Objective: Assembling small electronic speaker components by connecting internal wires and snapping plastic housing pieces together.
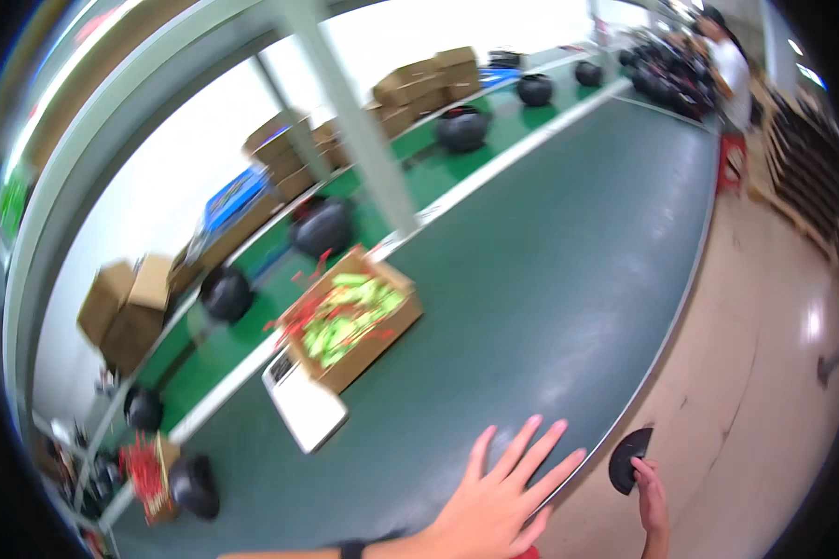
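Note:
My left hand is spread flat, palm down, over the near edge of the green worktable; its fingers are apart and nothing is in them. A dark band is round that wrist. Beyond the table's edge, over the floor, my right hand grips a black half-round flat piece between thumb and fingers. What the piece is made of I cannot tell. Farther across the table stands an open cardboard box with light-green and red pieces heaped in it. A white flat device lies against the box.
Behind the table a green conveyor belt carries several round black objects. Cardboard boxes line its far side. A metal post rises between. At the far end a person stands by a black pile. Pallets hold stacked dark sheets.

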`<state>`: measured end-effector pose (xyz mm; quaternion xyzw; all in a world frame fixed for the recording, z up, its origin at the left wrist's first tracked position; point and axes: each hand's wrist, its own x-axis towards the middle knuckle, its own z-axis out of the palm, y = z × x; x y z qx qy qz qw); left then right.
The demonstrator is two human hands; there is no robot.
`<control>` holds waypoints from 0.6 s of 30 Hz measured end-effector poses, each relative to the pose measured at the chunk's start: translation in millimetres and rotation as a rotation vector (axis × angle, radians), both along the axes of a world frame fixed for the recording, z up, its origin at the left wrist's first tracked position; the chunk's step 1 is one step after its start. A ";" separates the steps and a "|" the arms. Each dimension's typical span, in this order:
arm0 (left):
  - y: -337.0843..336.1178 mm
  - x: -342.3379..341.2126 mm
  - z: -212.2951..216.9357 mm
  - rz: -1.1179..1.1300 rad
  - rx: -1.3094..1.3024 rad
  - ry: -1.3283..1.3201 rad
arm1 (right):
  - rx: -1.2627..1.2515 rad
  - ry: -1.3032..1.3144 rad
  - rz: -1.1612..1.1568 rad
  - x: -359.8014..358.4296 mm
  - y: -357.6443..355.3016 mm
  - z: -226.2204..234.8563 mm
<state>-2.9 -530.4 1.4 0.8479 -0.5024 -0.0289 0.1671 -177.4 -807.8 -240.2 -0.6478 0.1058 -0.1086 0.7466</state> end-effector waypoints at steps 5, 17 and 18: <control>27.0 -34.4 -20.9 0.117 -0.369 0.076 | -0.171 -0.210 -0.044 -33.1 0.3 117.5; 278.6 -198.1 30.8 0.571 -0.470 0.093 | -0.052 -0.441 0.464 68.2 236.7 308.5; 299.4 -214.7 26.3 0.690 -0.478 0.039 | 0.026 -0.397 0.580 85.1 272.3 313.1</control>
